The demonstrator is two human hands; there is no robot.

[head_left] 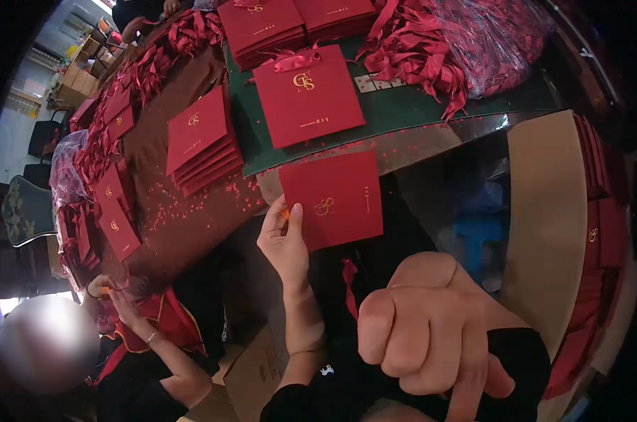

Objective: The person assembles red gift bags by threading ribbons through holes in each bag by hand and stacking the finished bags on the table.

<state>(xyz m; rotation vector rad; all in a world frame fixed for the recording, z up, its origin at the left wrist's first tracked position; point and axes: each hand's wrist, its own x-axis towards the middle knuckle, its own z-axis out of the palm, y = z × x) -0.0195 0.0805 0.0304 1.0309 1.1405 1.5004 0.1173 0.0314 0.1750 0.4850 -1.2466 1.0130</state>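
Brown worktop (146, 169), partly covered, beside green mat (403, 116). In front of the mat, left hand (287, 243) clamps red bag (343, 200), fingers partly hidden; right hand (431, 330) apart, curled, contents indeterminable.

Patterned chair (28, 211), wooden furniture (78, 84)

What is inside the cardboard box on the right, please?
The open cardboard box holds red gift bags, one showing a gold logo. Whatever lies beneath the visible bags is covered and cannot be seen.
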